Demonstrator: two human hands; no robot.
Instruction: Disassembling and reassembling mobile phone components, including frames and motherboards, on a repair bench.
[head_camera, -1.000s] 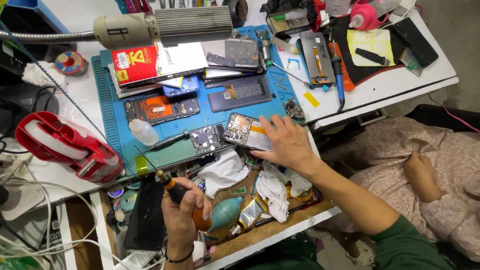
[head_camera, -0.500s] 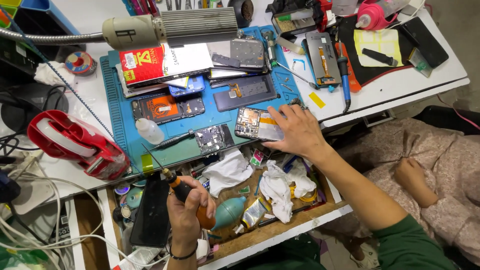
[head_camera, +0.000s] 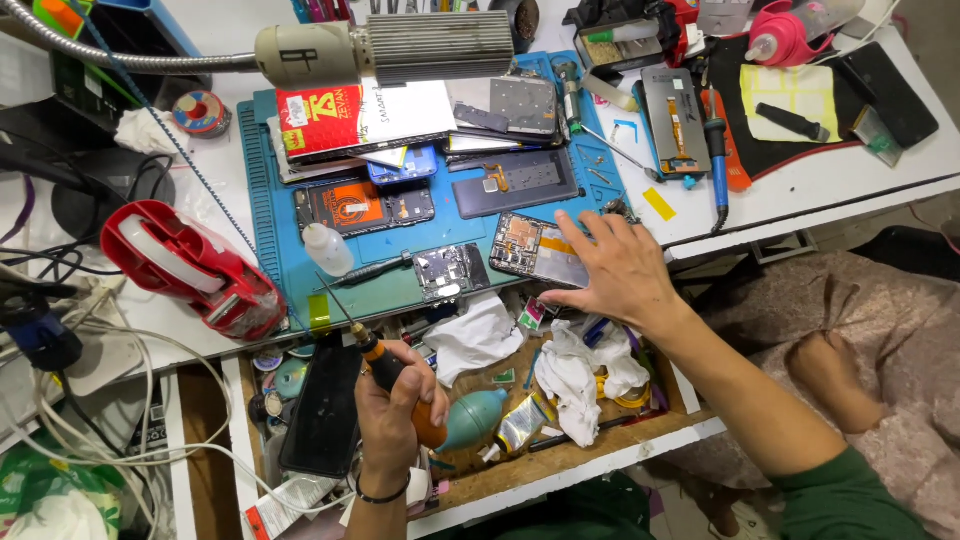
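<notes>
- Holding an orange-handled screwdriver, the left hand is wrapped tight round its grip above the open drawer, the thin tip pointing up towards the blue work mat.
- The right hand lies flat, fingers spread wide, on an opened phone at the mat's front edge; it grips nothing.
- Compared with half a second ago, both hands keep much the same hold and place; the screwdriver tip sits a little nearer the mat.
- Just left of the phone lies a small circuit frame; a white squeeze bottle stands further left.
- White rags and a teal blower bulb fill the drawer.
</notes>
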